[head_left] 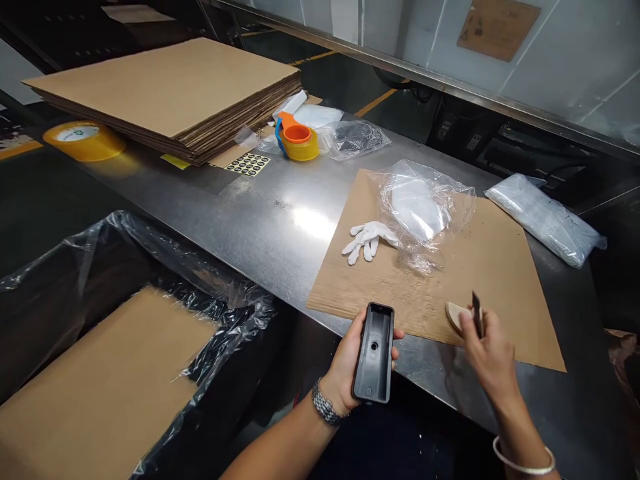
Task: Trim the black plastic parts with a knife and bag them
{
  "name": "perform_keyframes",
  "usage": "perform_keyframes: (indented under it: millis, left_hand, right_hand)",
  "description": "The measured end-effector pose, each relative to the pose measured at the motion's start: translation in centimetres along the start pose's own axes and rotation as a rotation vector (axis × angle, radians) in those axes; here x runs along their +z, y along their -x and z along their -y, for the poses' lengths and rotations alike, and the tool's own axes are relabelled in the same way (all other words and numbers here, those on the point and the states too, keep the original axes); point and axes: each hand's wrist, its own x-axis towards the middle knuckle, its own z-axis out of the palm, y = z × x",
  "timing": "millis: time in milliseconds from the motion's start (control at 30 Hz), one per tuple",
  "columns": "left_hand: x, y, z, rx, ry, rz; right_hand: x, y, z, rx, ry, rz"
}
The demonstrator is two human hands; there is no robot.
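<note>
My left hand [346, 363] is closed round a black rectangular plastic housing [373, 357], held hollow side up at the table's front edge. A small round hole shows in its floor. My right hand [493, 353] grips a small knife with a dark pointed blade [475, 303], tip up, its handle mostly hidden by the fingers. Just left of these fingers, a pale rounded piece [454, 315] with a dark edge lies on the cardboard sheet [335, 283]; part of it is covered. A white glove [369, 240] lies farther back on the sheet, beside a crumpled clear plastic bag [425, 200].
A tall stack of cardboard sheets [175, 87] stands at the back left of the metal table [265, 230]. Near it are a yellow tape roll [84, 140], an orange tape dispenser [297, 137] and a sticker sheet [249, 164]. A plastic-lined bin [120, 223] stands at the left. A wrapped white packet [545, 217] lies right.
</note>
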Motion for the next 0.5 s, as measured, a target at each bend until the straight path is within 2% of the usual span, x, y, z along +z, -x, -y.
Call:
perform_keyframes:
  millis: [100,167,233,300,367,433,500]
  left_hand:
    - [0.3,0.1,0.1,-0.011,-0.031,0.039]
    - [0.4,0.2,0.2,-0.029,-0.027,0.04]
    - [0.6,0.3,0.3,-0.036,0.001,0.034]
    - [0.7,0.4,0.5,-0.044,0.027,0.031]
    - [0.8,0.3,0.7,-0.074,0.034,0.03]
    - [1.0,0.2,1.0,-0.095,0.06,0.035]
    - [1.3,0.1,1.3,-0.076,0.11,0.037]
  right_hand:
    - [0.1,-4.1,-3.1,0.082,0.149,-0.001]
    - [0.1,-5.8,-4.3,0.041,0.161,0.009]
    - [-0.1,-6.2,-4.6,-0.028,0.149,0.006]
    - [-0.6,-5.1,-3.5,-0.128,0.103,-0.02]
    - [-1.4,-2.8,-1.2,-0.268,0.016,-0.021]
    - [-2.0,0.1,2.0,-0.459,-0.115,0.067]
    - [-2.3,2.8,5.1,-0.734,-0.346,0.233]
